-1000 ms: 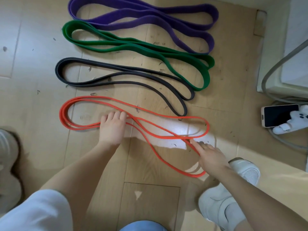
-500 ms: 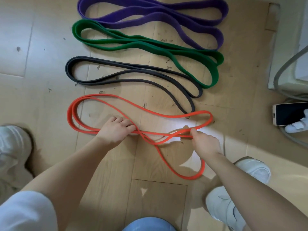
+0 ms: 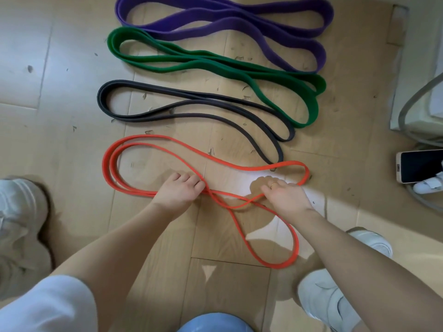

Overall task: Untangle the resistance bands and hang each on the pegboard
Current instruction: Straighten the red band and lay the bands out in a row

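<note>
Down on the wooden floor (image 3: pixel 72 144), seen from the head camera, four bands lie in a row, the purple band (image 3: pixel 239 17) farthest away at twelve o'clock, then the green band (image 3: pixel 215 63), then the black band (image 3: pixel 191 101), and nearest the person the orange band (image 3: pixel 182 146). Both hands are on that orange one: the left hand (image 3: pixel 178 191) has its fingers curled over the strands where they cross, and the right hand (image 3: pixel 284 192), at three o'clock from the left, has its fingers bent round the strand at the far loop, a ring showing on one finger. One orange loop trails back toward six o'clock, ending beside a white shoe (image 3: pixel 326 300). Off at three o'clock a phone (image 3: pixel 418 165) lies near a grey cable (image 3: pixel 407 111)
</note>
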Motion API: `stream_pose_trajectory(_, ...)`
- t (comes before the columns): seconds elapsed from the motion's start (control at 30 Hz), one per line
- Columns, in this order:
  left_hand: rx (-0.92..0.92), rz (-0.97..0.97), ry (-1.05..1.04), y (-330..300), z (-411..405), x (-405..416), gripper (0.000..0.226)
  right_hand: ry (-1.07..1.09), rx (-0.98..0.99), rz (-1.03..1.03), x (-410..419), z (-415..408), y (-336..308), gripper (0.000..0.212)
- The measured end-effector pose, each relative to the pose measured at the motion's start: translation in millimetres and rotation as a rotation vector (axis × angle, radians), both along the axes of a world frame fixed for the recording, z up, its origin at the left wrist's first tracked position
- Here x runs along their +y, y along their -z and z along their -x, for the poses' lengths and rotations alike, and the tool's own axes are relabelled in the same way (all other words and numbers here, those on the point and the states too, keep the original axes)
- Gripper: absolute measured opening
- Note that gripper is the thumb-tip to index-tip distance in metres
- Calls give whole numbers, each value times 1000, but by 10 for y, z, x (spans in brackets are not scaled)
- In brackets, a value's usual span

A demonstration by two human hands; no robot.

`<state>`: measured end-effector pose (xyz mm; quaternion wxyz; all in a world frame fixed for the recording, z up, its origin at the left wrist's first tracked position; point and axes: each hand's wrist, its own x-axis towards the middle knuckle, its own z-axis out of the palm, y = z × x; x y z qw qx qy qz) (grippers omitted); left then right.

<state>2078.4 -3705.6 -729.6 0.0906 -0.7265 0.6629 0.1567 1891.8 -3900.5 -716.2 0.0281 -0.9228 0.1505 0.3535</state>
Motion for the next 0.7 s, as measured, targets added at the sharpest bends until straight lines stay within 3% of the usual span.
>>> stream_pose_trajectory(0.07,-2,51,6,35,1,-25,31,86,-72,101,-51,-53,-66,19)
stream_pose_trajectory(0.13,27,60,-5,54,-22,-27,31,203,-55,159,-140,-23,-75,28)
stream_pose_trajectory(0.23,59,33,-16,88,-43,8,37,374,195,137,-146,48,-43,37)
stream_pose_trajectory(0.3,61,9,-48,78,-53,36,33,457,127,134,-105,73,-13,38)
stream_pose_trajectory(0.37,51,23,-65,87,-47,64,23,413,-56,91,65,138,-75,30)
stream_pose_trajectory(0.43,44,35,-51,79,-11,54,20,385,-105,-26,211,280,-112,32)
stream_pose_trajectory(0.57,26,23,-80,35,19,-40,10,231,62,15,312,543,-39,57)
stream_pose_trajectory(0.6,39,-6,-100,38,17,-59,20,203,53,51,303,585,1,59)
stream_pose_trajectory(0.7,35,-15,-195,26,-7,-82,39,190,-138,151,157,553,1,35)
